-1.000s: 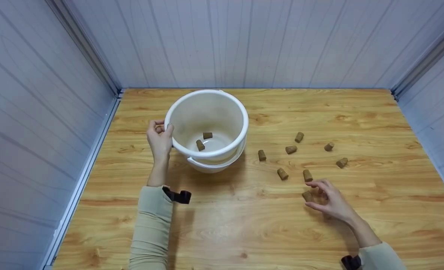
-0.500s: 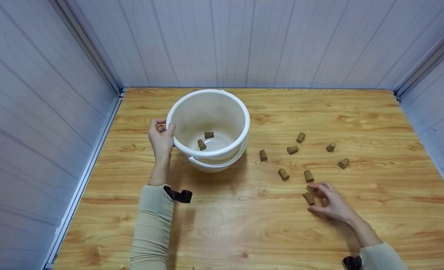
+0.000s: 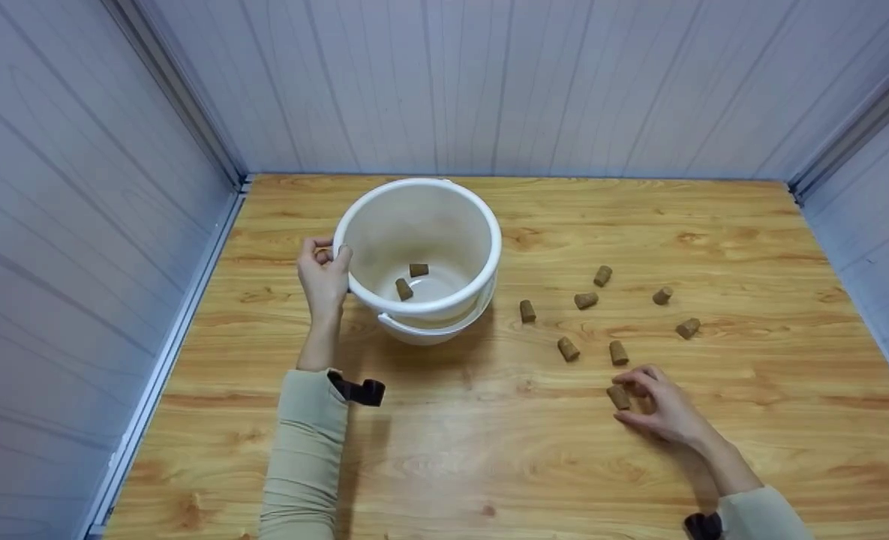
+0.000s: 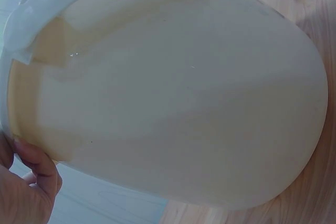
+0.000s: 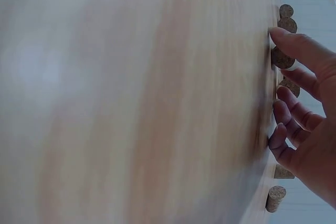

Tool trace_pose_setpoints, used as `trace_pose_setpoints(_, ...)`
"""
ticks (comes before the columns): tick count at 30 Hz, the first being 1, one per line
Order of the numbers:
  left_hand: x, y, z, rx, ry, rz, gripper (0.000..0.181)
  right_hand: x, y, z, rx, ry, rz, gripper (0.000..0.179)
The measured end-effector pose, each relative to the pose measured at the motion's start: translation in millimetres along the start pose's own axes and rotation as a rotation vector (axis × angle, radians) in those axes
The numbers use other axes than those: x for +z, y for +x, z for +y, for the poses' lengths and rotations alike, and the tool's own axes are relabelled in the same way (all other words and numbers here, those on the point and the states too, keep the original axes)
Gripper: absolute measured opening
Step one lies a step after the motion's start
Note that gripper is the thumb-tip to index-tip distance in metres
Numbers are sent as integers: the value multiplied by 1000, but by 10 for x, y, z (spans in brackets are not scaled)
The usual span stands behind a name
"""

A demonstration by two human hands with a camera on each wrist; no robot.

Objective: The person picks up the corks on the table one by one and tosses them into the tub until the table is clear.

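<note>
A white plastic bucket (image 3: 418,307) with two corks, a cork (image 3: 418,270) and another cork (image 3: 403,289), lying on its bottom stands left of centre in the head view. My left hand (image 3: 324,281) grips its rim on the left side, thumb over the edge; the left wrist view shows the fingers (image 4: 44,174) at the rim beside the bucket's outer wall (image 4: 178,93). At the right, my right hand (image 3: 662,405) has thumb and index finger at opposite sides of a brown tapered cork (image 3: 618,397), close to the tabletop. The right wrist view shows this cork (image 5: 283,57) between those two fingers.
Several more corks lie scattered on the wooden table (image 3: 474,465), among them a cork (image 3: 619,352) just beyond my right hand and a cork (image 3: 527,311) near the bucket. The bucket's handle (image 3: 436,328) hangs down in front. Pale panel walls (image 3: 474,82) enclose the back and sides.
The right thumb and index finger have drawn in closer around the cork. The left hand and bucket stay put, with only a slight shift of the whole view.
</note>
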State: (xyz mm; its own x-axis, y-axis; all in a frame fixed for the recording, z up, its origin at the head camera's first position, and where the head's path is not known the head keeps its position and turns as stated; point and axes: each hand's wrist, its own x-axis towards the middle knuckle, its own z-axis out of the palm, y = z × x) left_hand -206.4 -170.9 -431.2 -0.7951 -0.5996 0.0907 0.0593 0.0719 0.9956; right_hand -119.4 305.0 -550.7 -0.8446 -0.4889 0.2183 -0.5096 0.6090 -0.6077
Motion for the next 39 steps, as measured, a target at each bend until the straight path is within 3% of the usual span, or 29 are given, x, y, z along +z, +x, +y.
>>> trace_pose_setpoints(30, 3, -1, 24, -37, 18, -1, 15, -9, 74, -87, -28, 39, 1, 40)
trace_pose_setpoints(39, 0, 4, 19, -41, 16, -7, 16, -30, 166, -163, -126, 94, 9, 43)
